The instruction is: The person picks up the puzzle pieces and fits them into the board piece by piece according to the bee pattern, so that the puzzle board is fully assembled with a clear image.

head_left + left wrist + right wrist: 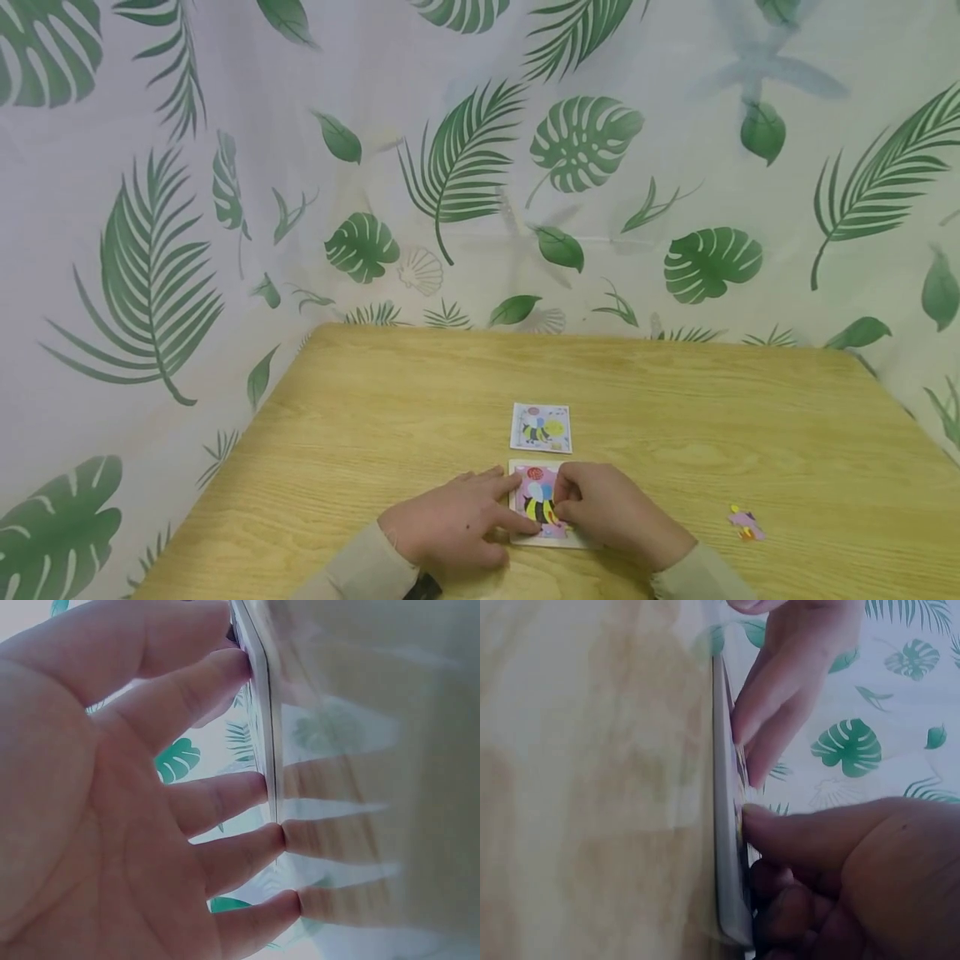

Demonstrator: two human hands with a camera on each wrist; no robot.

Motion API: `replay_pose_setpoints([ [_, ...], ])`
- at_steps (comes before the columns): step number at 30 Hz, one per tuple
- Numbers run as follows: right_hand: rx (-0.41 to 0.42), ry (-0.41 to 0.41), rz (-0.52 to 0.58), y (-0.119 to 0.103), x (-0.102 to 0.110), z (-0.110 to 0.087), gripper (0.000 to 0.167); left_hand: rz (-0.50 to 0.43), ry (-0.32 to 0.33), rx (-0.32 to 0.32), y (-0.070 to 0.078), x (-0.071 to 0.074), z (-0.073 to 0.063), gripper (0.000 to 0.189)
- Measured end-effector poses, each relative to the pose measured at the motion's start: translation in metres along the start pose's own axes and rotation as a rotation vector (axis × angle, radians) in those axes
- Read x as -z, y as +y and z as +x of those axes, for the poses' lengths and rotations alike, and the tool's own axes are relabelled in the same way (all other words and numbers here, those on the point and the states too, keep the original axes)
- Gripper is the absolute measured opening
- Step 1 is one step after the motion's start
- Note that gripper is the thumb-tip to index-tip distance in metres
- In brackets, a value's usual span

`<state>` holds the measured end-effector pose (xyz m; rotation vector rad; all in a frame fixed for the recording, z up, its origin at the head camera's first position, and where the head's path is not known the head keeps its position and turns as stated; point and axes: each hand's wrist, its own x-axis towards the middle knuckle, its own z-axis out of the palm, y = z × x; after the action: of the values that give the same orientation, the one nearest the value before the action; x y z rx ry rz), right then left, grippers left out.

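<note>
A jigsaw puzzle (pixel 538 504) with a striped bee on pink lies in a thin white tray (pixel 525 544) at the table's front. My left hand (pixel 457 521) comes from the left with its fingers spread, their tips resting on the puzzle and around the tray's left side. In the left wrist view the left hand (pixel 142 795) has its lower fingertips down on the tabletop. My right hand (pixel 611 507) has curled fingers and pinches a small puzzle piece at the puzzle's right part; the fingers mostly hide it. The right wrist view shows the right thumb (pixel 795 832) close against the puzzle's surface.
Behind the tray lies a square picture card (pixel 541 428) with the same bee. Loose puzzle pieces (pixel 746 523) in pink, yellow and orange sit together to the right on the wooden table (pixel 405 392). A leaf-printed curtain (pixel 465 275) encloses the table's back and left.
</note>
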<state>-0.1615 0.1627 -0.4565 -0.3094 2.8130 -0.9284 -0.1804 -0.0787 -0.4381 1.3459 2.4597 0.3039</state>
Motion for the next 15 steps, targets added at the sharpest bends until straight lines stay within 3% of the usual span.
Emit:
replay_pose_setpoints([
  [10,0.069,-0.013,0.006,0.0053,0.0023,0.0040,0.024,0.014,0.021,-0.002,0.0000,0.0000,-0.0017,0.059],
  [15,0.053,-0.020,0.008,0.0065,0.0058,0.0027,0.024,0.051,0.034,-0.028,-0.0002,-0.0008,-0.0005,0.055],
])
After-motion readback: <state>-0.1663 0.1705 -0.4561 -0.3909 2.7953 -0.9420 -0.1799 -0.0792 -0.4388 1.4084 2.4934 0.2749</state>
